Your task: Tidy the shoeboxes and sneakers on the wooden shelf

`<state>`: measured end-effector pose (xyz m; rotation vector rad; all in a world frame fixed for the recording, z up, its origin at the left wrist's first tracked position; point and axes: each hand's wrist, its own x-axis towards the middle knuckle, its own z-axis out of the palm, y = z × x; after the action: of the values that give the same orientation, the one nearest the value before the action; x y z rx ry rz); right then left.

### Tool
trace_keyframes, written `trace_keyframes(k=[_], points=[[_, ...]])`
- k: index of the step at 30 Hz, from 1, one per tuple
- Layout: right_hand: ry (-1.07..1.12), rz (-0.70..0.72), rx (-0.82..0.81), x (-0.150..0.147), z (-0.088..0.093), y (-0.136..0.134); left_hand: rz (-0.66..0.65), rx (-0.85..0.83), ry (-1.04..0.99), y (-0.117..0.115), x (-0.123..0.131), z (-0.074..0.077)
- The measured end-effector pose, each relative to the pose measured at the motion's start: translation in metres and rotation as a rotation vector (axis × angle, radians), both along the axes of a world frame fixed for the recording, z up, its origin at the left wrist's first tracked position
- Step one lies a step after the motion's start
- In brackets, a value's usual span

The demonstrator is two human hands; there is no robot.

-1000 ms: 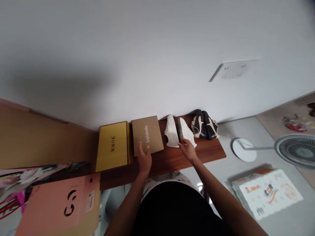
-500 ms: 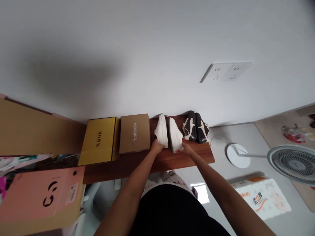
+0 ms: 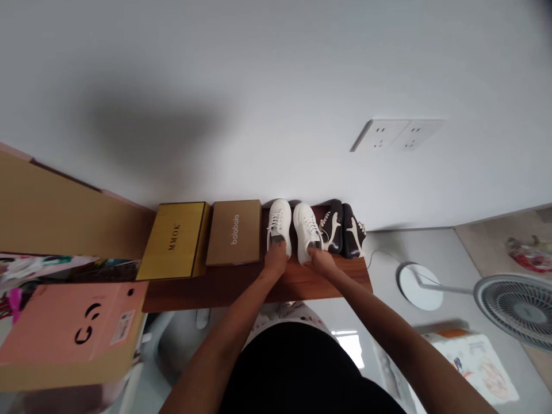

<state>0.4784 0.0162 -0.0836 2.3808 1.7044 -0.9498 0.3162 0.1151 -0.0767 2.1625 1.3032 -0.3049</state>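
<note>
Two white lace-up sneakers stand side by side on a reddish-brown wooden board point(image 3: 241, 292), toes toward the wall. My left hand point(image 3: 276, 259) is closed on the heel of the left white sneaker point(image 3: 280, 217). The heel of the right white sneaker point(image 3: 305, 224) is gripped by my right hand point(image 3: 321, 261). Both soles appear to rest on the board. Just right of them is a pair of dark brown sneakers point(image 3: 354, 230) with cream trim. A brown "balabala" box point(image 3: 235, 233) lies to the left of the white pair.
A yellow "MMOK" box point(image 3: 175, 241) sits at the board's left end. Farther left are a pink box point(image 3: 73, 322) and a large open cardboard flap point(image 3: 73, 213). On the right stand a white fan point(image 3: 517, 310) and a white package point(image 3: 478, 368). The wall point(image 3: 276, 103) carries sockets.
The white sneakers have gone from tilted on their sides to upright, laces up. My hands turned with them and still grip the heels. The view has shifted slightly.
</note>
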Motion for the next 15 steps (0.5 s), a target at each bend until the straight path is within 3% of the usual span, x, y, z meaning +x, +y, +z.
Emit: trace_keyframes(k=[5,15], points=[[-0.093,0.128,-0.059,-0.013,0.008,0.016,-0.145,0.138,0.142,-0.008,0.01,0.007],[-0.078,0.097,-0.111,-0.025,-0.002,0.034,-0.093,0.156,0.174,-0.011,0.017,-0.009]])
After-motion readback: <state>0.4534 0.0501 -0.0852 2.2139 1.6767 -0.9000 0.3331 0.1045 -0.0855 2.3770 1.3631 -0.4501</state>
